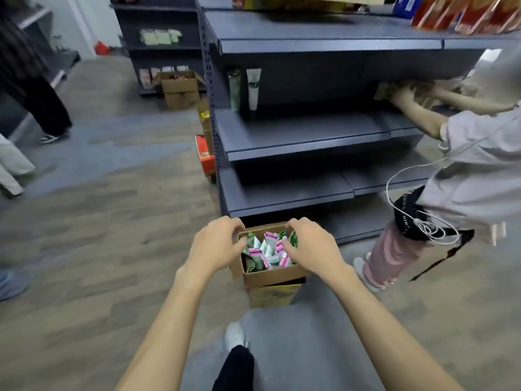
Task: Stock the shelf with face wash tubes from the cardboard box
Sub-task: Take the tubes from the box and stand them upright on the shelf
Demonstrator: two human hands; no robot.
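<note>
An open cardboard box (270, 275) sits on the floor in front of the dark grey shelf unit (296, 139). It is packed with several green and white face wash tubes (266, 251) with pink labels. My left hand (217, 245) curls over the box's left edge, fingertips at the tubes. My right hand (310, 246) reaches in from the right, fingers touching the tubes; whether either hand grips one is unclear. Two face wash tubes (244, 90) stand upright at the back left of the middle shelf.
Another person (465, 176) in a light top stands at the right and reaches into the same shelf. More cardboard boxes (180, 87) lie on the floor behind the unit. Other people's legs (48, 108) are at the left. My shoe (235, 335) is below the box.
</note>
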